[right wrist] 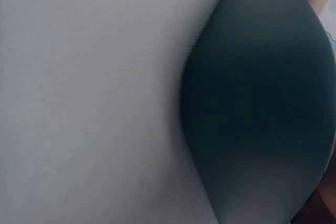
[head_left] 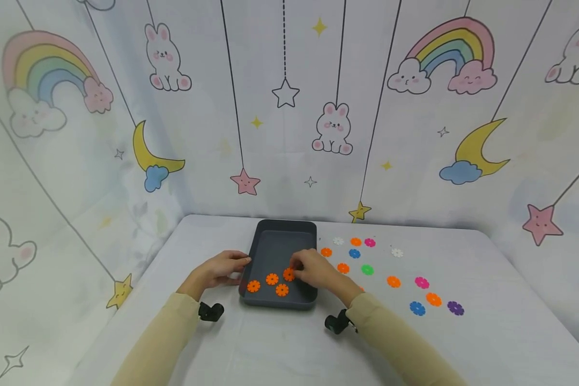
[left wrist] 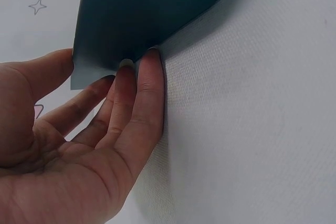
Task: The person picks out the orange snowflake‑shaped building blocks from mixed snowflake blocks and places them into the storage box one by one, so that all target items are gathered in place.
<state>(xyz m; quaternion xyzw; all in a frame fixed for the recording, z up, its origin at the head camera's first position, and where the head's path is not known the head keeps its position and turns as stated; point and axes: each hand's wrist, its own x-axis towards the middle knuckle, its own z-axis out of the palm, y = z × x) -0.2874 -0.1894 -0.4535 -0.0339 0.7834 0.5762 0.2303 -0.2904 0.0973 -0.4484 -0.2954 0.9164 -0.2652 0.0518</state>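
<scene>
A dark grey tray point(head_left: 279, 228) stands on the white table. Three orange flower discs point(head_left: 272, 279) lie in its near end. My right hand point(head_left: 296, 268) reaches into the tray with curled fingers and pinches another orange flower disc point(head_left: 288, 275) just above the floor. My left hand point(head_left: 241, 262) lies at the tray's left side. In the left wrist view its straight fingers point(left wrist: 149, 85) press against the tray's outer wall point(left wrist: 142, 14), thumb alongside. The right wrist view shows only the tray's dark wall point(right wrist: 262, 108) and tablecloth.
Several loose flower discs lie on the table right of the tray, among them orange point(head_left: 343, 268), green point(head_left: 367, 269), blue point(head_left: 417, 308), pink point(head_left: 422, 282), purple point(head_left: 455, 307) and white point(head_left: 397, 252). A printed cloth backdrop point(head_left: 289, 134) closes the back and sides.
</scene>
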